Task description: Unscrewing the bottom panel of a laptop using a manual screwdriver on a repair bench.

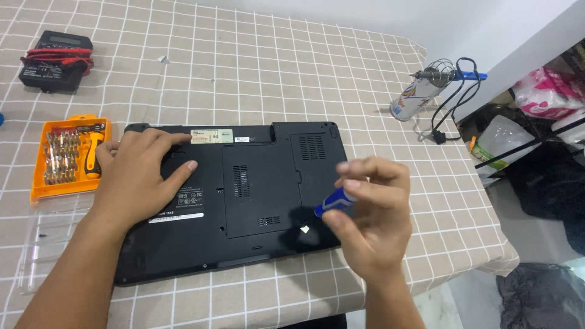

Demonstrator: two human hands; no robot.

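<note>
Two hands over laptop: left hand flat, right hand gripping blue tool.

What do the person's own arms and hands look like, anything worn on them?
Both forearms are bare as far as the frame shows, with no sleeve in view. The left hand and the right hand wear no gloves, and no watch, ring or wristband is visible. The right hand is slightly blurred.
</note>
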